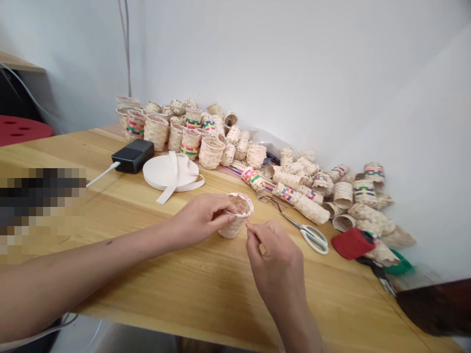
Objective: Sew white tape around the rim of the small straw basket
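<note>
A small, round, pale woven-strip basket (232,228) with a white rim stitched in red stands mouth up, leaning slightly, on the yellowish wood-grain counter (176,289), between the two hands. The left hand (204,218) is closed on the basket's near-left rim, thumb and fingers pinching the edge. The right hand (277,252) is just beside the basket's right side, its thumb and forefinger pressed together and the other fingers curled; whether they grip anything fine is too small to tell. Near the left hand lies a flat roll of white fabric tape (154,174), and beside that a black rectangular box (133,156) with a white cable. Right of the basket lie white-handled metal scissors (314,239). Farther back, many pale woven baskets (211,153), some banded in bright colours, crowd against the white wall (294,63).
</note>
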Demonstrator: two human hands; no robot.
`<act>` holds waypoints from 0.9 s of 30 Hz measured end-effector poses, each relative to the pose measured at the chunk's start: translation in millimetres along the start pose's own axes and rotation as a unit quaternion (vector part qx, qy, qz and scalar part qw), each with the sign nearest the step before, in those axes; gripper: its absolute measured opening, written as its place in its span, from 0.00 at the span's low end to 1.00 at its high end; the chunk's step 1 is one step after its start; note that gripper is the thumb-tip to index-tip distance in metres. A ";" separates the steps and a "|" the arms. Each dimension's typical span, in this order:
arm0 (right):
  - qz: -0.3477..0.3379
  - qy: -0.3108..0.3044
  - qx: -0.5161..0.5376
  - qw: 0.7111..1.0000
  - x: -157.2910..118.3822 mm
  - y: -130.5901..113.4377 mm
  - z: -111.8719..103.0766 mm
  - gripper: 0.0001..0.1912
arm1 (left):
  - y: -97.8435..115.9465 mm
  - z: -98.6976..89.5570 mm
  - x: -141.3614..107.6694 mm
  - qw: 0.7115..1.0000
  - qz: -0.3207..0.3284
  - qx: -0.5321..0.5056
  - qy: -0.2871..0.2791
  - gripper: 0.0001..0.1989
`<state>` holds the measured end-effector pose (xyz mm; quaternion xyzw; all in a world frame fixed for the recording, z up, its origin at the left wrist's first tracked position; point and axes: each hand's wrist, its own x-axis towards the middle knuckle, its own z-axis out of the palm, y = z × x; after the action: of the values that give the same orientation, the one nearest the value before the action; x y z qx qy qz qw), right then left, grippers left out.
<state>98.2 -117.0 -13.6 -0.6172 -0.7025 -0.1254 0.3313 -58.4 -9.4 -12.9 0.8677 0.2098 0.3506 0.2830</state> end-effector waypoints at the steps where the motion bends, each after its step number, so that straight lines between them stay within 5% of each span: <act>1: -0.001 -0.002 0.001 1.000 0.0 0.1 0.0 0.11 | -0.1 0.1 -0.1 1.000 0.001 -0.001 0.001 0.06; 18: 0.074 0.032 0.047 0.996 -2.2 -12.6 11.5 0.11 | 3.2 15.8 -9.9 0.997 0.041 0.048 0.047 0.09; 27: 0.187 -0.028 0.209 0.959 -7.4 1.1 4.9 0.11 | 0.2 17.8 -11.4 0.989 0.089 0.101 0.068 0.10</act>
<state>97.9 -119.7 -22.1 -0.6578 -0.5941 0.1060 0.4507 -53.1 -22.0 -28.9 0.8809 0.1852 0.4098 0.1471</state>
